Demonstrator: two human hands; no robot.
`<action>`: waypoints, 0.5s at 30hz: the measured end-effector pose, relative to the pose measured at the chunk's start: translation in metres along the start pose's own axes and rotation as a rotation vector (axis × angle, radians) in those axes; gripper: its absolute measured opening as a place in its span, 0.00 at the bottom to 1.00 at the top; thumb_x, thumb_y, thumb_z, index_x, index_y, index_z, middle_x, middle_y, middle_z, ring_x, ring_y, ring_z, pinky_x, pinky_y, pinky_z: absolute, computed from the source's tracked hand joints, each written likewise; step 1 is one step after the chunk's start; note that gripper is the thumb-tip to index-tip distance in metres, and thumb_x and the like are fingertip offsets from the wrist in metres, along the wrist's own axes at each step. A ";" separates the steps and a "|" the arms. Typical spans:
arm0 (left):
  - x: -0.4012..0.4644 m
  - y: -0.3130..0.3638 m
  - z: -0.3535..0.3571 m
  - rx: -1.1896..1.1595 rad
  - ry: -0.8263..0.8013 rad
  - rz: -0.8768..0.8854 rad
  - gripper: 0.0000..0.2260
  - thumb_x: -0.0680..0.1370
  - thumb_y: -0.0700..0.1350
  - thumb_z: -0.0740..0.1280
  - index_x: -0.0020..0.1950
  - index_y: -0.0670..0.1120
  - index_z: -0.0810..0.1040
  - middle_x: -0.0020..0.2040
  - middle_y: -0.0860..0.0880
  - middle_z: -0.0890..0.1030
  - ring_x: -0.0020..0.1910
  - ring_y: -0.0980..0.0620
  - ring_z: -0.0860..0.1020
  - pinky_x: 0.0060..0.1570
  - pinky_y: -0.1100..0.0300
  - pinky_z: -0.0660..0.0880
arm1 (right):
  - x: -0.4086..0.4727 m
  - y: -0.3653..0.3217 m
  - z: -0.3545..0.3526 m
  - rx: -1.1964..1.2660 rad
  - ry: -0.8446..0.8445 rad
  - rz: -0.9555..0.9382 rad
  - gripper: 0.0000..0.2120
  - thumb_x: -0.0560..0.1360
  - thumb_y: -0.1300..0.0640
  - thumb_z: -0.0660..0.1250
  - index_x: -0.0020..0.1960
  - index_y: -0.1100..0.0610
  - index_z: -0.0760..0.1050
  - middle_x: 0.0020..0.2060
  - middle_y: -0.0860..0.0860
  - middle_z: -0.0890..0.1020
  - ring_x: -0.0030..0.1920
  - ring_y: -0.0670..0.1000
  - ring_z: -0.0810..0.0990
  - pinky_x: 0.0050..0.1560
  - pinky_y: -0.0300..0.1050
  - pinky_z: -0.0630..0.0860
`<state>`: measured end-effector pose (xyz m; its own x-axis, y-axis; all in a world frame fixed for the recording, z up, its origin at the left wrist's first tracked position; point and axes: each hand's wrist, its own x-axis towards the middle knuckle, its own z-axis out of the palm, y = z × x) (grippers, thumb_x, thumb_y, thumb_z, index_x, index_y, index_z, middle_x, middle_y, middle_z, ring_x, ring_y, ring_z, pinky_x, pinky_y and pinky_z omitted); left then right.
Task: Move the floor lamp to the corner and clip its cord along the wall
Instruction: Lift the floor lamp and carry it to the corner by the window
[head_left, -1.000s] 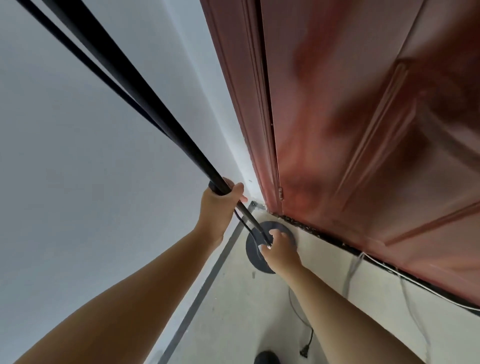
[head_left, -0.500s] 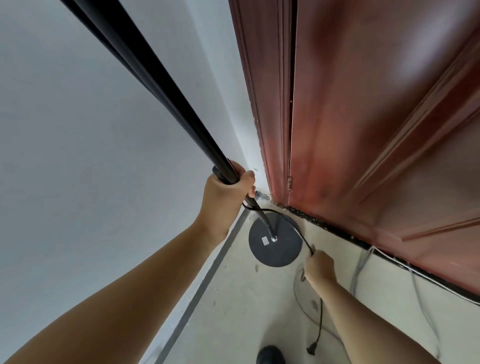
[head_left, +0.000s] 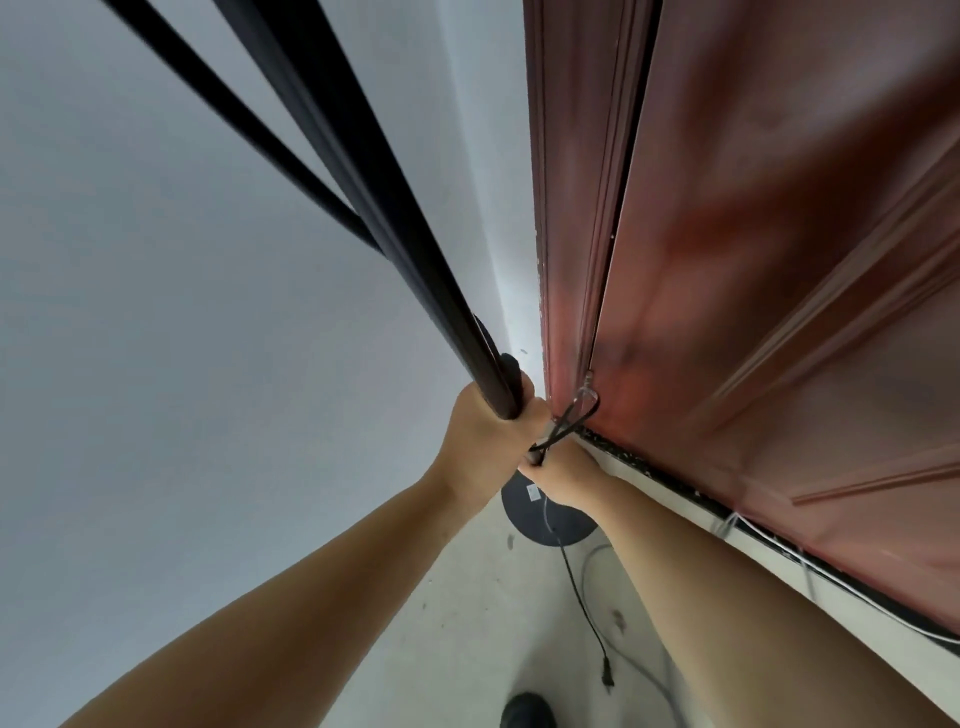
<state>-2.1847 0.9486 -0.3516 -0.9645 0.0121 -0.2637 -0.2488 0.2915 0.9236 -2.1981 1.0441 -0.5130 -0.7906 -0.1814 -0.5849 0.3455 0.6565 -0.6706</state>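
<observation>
The floor lamp's black pole (head_left: 363, 197) rises steeply toward me from its round dark base (head_left: 530, 519), which rests on the floor in the corner between the white wall and the red door. My left hand (head_left: 488, 431) is wrapped around the pole low down. Just below it my right hand (head_left: 563, 475) grips the lower pole together with the black cord (head_left: 576, 577). A loop of cord sticks out above my right hand. The rest of the cord hangs down to its plug (head_left: 607, 675) above the floor.
A white wall (head_left: 182, 364) fills the left side. The red-brown door (head_left: 779, 312) and its frame stand at the right. A thin white wire (head_left: 831, 577) runs along the door's bottom edge. A dark shoe tip (head_left: 527, 709) shows at the bottom.
My right hand has come up from the floor beside the base to the lower pole, bringing the cord with it. The view has closed in on the corner.
</observation>
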 end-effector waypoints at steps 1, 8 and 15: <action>-0.008 0.006 -0.004 -0.003 -0.016 0.005 0.05 0.68 0.32 0.62 0.36 0.30 0.67 0.34 0.41 0.70 0.34 0.47 0.67 0.39 0.54 0.67 | -0.010 -0.005 -0.001 -0.009 -0.009 -0.004 0.08 0.77 0.50 0.64 0.50 0.54 0.71 0.54 0.58 0.81 0.55 0.56 0.80 0.59 0.51 0.77; -0.077 0.075 -0.046 -0.016 0.046 -0.010 0.07 0.71 0.34 0.63 0.33 0.37 0.68 0.29 0.42 0.69 0.29 0.51 0.71 0.38 0.54 0.73 | -0.101 -0.064 -0.014 -0.113 -0.104 0.005 0.14 0.77 0.50 0.61 0.35 0.55 0.69 0.34 0.54 0.78 0.34 0.53 0.78 0.37 0.47 0.76; -0.200 0.151 -0.099 -0.190 0.224 -0.066 0.10 0.73 0.34 0.62 0.33 0.43 0.68 0.27 0.46 0.68 0.26 0.50 0.68 0.41 0.50 0.73 | -0.233 -0.140 -0.013 -0.284 -0.254 -0.102 0.20 0.77 0.51 0.61 0.29 0.54 0.61 0.25 0.50 0.66 0.25 0.49 0.65 0.29 0.43 0.61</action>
<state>-2.0380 0.8956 -0.1316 -0.9359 -0.2183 -0.2766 -0.3034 0.0999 0.9476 -2.0688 1.0040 -0.2772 -0.6509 -0.4082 -0.6401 0.0900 0.7957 -0.5990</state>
